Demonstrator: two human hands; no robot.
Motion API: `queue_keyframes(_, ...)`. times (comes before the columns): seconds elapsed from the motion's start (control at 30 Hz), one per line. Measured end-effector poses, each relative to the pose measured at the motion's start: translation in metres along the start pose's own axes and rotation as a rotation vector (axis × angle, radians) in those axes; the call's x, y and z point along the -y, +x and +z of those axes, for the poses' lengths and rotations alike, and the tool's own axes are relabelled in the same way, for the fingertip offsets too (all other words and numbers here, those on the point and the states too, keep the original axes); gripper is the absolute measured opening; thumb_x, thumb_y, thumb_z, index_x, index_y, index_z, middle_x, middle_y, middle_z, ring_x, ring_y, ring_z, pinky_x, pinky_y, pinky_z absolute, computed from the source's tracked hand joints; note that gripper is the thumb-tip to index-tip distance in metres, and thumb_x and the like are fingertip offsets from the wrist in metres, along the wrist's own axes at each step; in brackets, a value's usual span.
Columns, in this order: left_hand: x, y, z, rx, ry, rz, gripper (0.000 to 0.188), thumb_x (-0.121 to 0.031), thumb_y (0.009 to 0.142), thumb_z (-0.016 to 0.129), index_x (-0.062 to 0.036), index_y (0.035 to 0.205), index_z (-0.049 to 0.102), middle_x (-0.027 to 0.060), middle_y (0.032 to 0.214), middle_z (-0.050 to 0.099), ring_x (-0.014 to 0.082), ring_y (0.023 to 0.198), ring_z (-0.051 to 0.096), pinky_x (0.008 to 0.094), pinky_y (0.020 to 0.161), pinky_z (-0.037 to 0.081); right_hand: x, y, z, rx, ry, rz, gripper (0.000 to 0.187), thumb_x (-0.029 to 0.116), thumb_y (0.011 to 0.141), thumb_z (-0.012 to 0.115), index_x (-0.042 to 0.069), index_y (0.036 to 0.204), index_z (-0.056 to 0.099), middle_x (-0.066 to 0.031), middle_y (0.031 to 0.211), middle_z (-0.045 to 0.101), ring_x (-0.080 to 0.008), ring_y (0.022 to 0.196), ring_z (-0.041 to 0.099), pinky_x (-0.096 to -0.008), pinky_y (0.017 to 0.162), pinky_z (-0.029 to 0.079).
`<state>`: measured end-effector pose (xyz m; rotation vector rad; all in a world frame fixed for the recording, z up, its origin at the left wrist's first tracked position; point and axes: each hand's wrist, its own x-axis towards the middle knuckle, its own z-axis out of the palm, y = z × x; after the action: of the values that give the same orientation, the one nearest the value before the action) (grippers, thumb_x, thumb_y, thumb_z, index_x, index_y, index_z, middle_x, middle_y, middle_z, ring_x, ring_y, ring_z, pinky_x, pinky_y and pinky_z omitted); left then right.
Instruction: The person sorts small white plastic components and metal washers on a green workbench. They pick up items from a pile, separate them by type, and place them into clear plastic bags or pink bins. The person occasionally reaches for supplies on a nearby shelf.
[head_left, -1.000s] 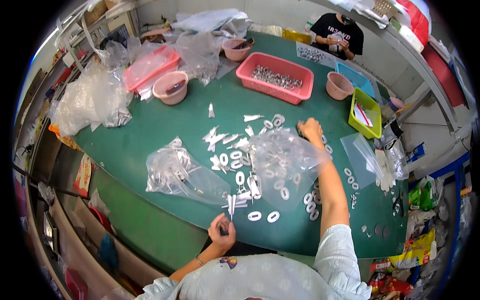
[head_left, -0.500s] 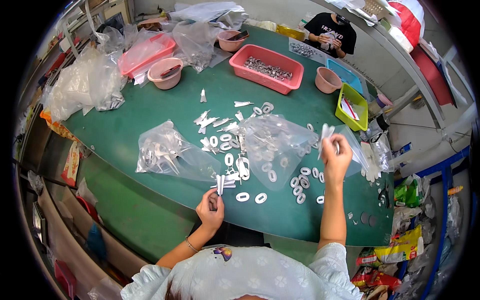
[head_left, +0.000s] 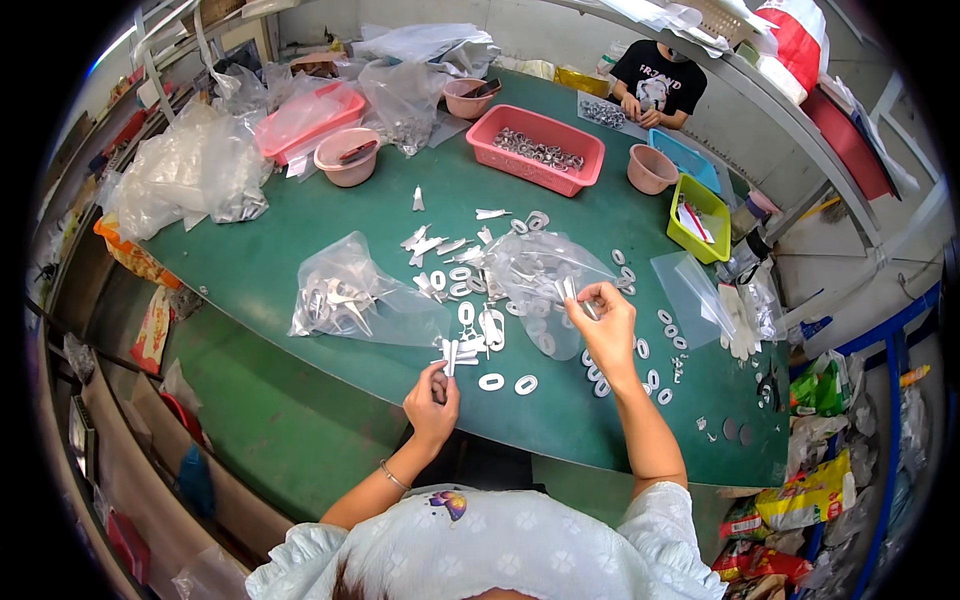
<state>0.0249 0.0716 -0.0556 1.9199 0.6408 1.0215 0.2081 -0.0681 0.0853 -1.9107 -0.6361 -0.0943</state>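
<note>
A green table [head_left: 335,205] is noted, on which a left clear bag [head_left: 408,315] and a right clear bag [head_left: 582,258] are laid. Beside the right bag, silvery pieces [head_left: 569,289] are pinched by the right hand [head_left: 604,326]. Near the table's edge, slender white pieces [head_left: 450,356] are gripped upright in the curled left hand [head_left: 432,404]. Slotted oval plates [head_left: 491,382] are scattered around the bags.

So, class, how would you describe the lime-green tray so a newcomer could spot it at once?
Start at the big green table and follow its right edge. Between the blue tray and the clear flat sheet sits the lime-green tray. Its bright yellowish green sets it apart from the blue tray and the pale pink tub beside it.
</note>
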Motion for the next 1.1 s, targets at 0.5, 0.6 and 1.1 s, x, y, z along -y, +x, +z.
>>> queue_keyframes(0.5, -0.001, -0.002, 0.0, 0.024, 0.021, 0.061, 0.025, 0.002, 0.075, 0.058, -0.0003, 0.099, 0.055, -0.0012, 0.059, 0.048, 0.0043, 0.046, 0.037, 0.0191, 0.043, 0.031, -0.04, -0.032, -0.094, -0.045, 0.747, 0.583, 0.011, 0.01, 0.082, 0.06, 0.003, 0.077, 0.054, 0.0017, 0.054, 0.045, -0.0031, 0.035, 0.031, -0.0186, 0.031, 0.021)
queue_keyframes(0.6, -0.002, -0.002, 0.001, 0.04, 0.016, 0.067, 0.025, 0.002, 0.075, 0.058, 0.0002, 0.1, 0.055, -0.0013, 0.059, 0.047, 0.004, 0.046, 0.037, 0.0188, 0.043, 0.03, -0.091, -0.038, -0.104, -0.105, 0.772, 0.721, 0.014, 0.012, 0.081, 0.061, 0.004, 0.074, 0.052, 0.0018, 0.052, 0.042, -0.0042, 0.035, 0.03, -0.0189, 0.031, 0.021)
queue_keyframes(1.1, -0.074, -0.013, 0.043, 0.839, -0.626, -0.329, 0.052, -0.005, 0.085, 0.053, -0.0016, 0.13, 0.028, 0.0103, 0.099, 0.054, 0.0139, 0.083, 0.055, 0.0234, 0.064, 0.047, -0.109, -0.065, -0.067, -0.06, 0.338, 0.644, 0.014, 0.012, 0.079, 0.063, 0.003, 0.074, 0.053, 0.0015, 0.055, 0.046, -0.0038, 0.042, 0.036, -0.0204, 0.037, 0.026)
